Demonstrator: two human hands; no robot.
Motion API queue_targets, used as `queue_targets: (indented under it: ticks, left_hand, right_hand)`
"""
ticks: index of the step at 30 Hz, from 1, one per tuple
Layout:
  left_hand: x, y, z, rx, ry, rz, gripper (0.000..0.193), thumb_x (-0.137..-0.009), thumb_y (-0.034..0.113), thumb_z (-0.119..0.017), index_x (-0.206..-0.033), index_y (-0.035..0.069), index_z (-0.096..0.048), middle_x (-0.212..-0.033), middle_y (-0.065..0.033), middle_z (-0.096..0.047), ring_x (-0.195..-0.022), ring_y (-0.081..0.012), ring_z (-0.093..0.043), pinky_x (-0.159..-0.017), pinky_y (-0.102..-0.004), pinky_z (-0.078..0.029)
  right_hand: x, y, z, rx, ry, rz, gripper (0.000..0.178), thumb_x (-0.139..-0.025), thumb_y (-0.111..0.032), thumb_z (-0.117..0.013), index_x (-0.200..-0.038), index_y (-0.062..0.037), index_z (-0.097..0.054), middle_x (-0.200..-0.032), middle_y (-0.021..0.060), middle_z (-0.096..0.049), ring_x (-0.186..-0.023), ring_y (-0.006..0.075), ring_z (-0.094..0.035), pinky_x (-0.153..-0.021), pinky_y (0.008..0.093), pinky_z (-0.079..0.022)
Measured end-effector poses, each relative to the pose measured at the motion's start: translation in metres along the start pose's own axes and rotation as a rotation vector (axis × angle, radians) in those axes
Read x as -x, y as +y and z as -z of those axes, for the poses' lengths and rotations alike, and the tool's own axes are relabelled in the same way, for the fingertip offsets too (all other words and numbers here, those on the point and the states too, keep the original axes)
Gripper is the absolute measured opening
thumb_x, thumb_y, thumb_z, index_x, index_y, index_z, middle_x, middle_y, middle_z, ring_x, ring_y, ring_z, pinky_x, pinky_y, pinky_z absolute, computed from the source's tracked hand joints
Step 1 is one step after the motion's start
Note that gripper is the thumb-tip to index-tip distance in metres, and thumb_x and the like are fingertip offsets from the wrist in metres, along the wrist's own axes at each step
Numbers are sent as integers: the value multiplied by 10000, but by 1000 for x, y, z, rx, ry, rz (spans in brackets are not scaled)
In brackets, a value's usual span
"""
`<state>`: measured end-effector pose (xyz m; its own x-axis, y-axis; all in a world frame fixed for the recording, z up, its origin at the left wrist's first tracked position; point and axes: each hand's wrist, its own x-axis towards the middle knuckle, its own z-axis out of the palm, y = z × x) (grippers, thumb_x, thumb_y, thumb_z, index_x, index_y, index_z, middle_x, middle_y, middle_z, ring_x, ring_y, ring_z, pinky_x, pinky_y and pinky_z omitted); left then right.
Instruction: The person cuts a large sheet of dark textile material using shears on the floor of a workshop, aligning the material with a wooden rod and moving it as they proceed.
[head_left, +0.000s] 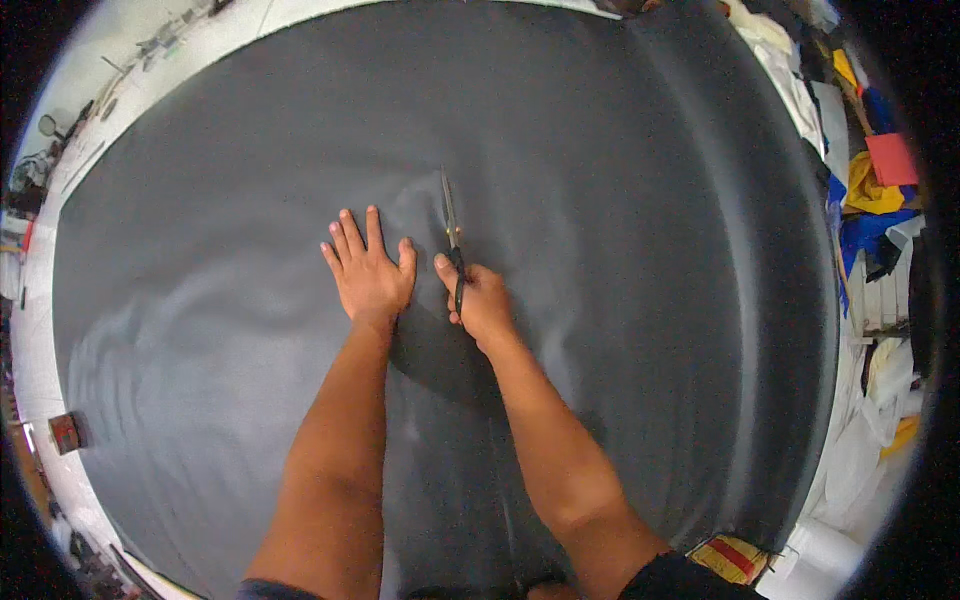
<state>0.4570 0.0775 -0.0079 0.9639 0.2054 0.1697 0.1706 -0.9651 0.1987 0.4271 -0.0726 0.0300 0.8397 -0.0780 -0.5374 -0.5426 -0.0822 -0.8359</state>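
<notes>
- From my end: left hand [375,280] pressed palm-down on the dark grey sheet [640,250], fingers spread wide, gripping nothing.
- Right hand [485,308] just beside it, curled round the handles of the scissors [451,215]; thumb on the near side, other fingers partly hidden.
- Scissors sit mid-sheet, blades pointing away from the body. Can't tell how far apart the blades are, or whether one is under the material.
- Scissors: I'd call them rigid and fairly light; hold by the dark loops, keep skin off the blades.
- Sheet: looks soft and floppy, smooth with a dull sheen, so I'd guess a bit slippery. Gentle ripples at left, long raised fold along the right. Likely heavy as a whole given its spread; best pinned with a flat palm, or taken by an edge with both hands. Doesn't look fragile, may crease.
- Containers: yellow-and-red box-like item [728,560] at the lower right edge, partly cut off by the sleeve [665,580]; I can't see inside.
- Small reddish-brown block [65,434] at the sheet's left edge; can't tell if it's hollow.
- Clear plastic [850,470] off to the right, contents unclear.
</notes>
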Motion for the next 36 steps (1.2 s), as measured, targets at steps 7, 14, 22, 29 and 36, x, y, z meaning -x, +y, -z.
queue_targets:
  ticks: [7, 14, 22, 29, 36]
  left_hand:
    - [-2, 15, 9, 33, -66, -18, 682, -892, 435, -522, -1475, 119, -365, -1549, -236, -259, -1438, -428, -219, -1169, -561, -134]
    - [-4, 12, 20, 25, -157, 41, 713, -863, 426, -542, -1479, 112, -367, -1563, -229, -219, -1456, -405, -176, -1180, -545, -111]
    - [-1, 21, 15, 60, -173, 26, 717, -852, 410, -559, -1470, 97, -376, -1554, -243, -237, -1448, -430, -184, -1169, -574, -110]
    - [-3, 14, 21, 48, -219, 48, 716, -854, 415, -556, -1458, 70, -388, -1540, -278, -243, -1434, -464, -199, -1159, -593, -122]
    - [-1, 20, 16, 49, -251, 49, 728, -831, 430, -555, -1457, 94, -396, -1539, -272, -247, -1441, -449, -190, -1162, -596, -115]
  right_hand:
    - [-3, 24, 6, 67, 83, -1, 463, -875, -470, -703, -706, -80, -517, -535, -2, -478, -451, 109, -469, -448, 277, -388]
    - [-77, -42, -11, 53, -6, 29, 514, -879, -544, -656, -694, -88, -511, -551, 0, -483, -452, 106, -462, -446, 267, -374]
    - [-160, -94, -20, -16, 39, 90, 531, -859, -558, -676, -686, -86, -506, -556, 7, -484, -456, 109, -472, -439, 274, -391]
    - [-164, -113, -24, -25, -5, 33, 533, -850, -570, -677, -702, -83, -519, -564, 12, -492, -450, 116, -469, -440, 287, -380]
    - [-271, -169, -28, -13, -57, 70, 541, -819, -580, -703, -713, -77, -534, -570, 15, -502, -435, 130, -466, -444, 298, -380]
